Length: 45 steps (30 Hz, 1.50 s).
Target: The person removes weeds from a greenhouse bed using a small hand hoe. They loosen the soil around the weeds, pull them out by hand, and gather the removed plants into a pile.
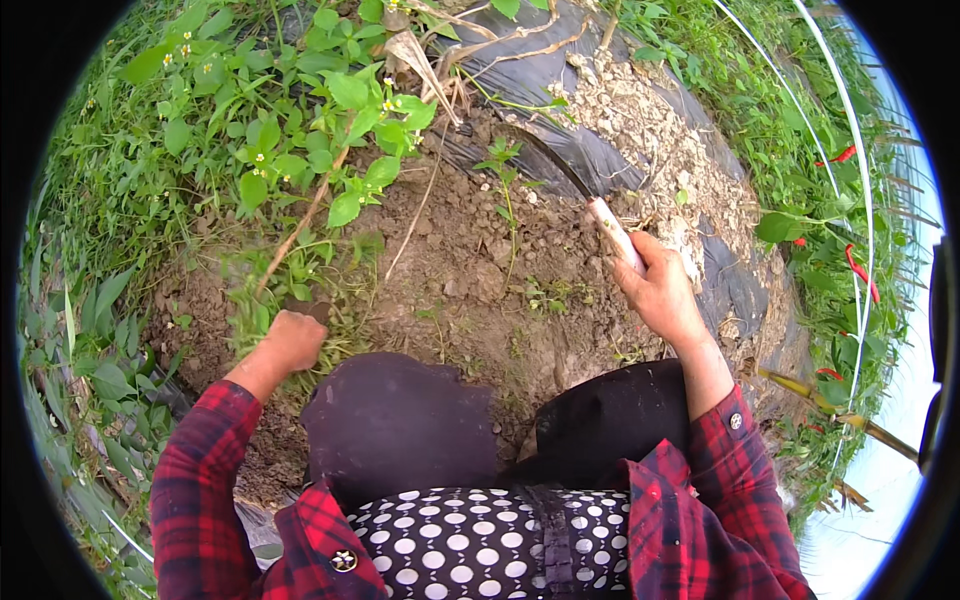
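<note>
My right hand [660,290] is wrapped round the pale handle of a sickle [614,232]. Its thin curved dark blade reaches up and left over the soil, close to a small leafy weed [508,185]. On the left, my left hand [295,340] is closed in a fist on a bunch of green weeds [345,318], with their leaves blurred around it. A dark clump, perhaps soil, shows at its fingers. The exact stems in its grip are hidden.
Flowering weeds [285,130] grow thickly at the upper left. Torn black plastic film [590,150] covers the ridge, with dry clods on it. Red chili peppers [857,265] and white cords [850,110] stand at the right. My knees [400,420] are bent close to the soil.
</note>
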Available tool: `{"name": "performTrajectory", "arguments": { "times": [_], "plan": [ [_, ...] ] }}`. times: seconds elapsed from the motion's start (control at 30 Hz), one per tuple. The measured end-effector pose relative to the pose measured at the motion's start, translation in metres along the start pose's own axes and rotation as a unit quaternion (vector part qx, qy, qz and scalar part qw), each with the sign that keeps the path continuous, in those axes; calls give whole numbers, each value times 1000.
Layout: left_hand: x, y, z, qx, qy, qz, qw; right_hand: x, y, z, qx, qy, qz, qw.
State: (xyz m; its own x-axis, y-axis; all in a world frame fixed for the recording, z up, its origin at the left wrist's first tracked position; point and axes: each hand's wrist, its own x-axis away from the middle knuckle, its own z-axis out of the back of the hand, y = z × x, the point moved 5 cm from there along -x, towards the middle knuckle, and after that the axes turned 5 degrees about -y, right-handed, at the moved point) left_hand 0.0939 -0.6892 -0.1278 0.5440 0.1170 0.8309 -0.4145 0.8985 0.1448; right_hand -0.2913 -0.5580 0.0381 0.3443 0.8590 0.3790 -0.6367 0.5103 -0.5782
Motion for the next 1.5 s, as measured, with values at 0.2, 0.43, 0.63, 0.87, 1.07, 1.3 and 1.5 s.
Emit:
{"name": "performTrajectory", "arguments": {
  "times": [0.2,0.43,0.63,0.87,1.07,1.3,1.5],
  "plan": [
    [-53,68,105,25,330,-169,928,-6,11,-2,-14,30,23,999],
    [-124,117,177,31,374,-152,914,0,13,0,-7,12,-17,1000],
    [-100,92,149,119,284,-109,945,-1,26,-1,-48,10,-44,998],
    [45,-35,-24,98,198,139,965,-5,16,-1,-78,15,-31,996],
    [74,-58,-117,57,106,242,963,-17,13,-14,-63,-2,-6,998],
    [67,-92,-12,240,325,317,858,-13,6,-22,-87,-39,-62,994],
    [59,-75,56,185,432,269,841,-7,-15,-50,-237,-163,-109,952]
  ]
}}
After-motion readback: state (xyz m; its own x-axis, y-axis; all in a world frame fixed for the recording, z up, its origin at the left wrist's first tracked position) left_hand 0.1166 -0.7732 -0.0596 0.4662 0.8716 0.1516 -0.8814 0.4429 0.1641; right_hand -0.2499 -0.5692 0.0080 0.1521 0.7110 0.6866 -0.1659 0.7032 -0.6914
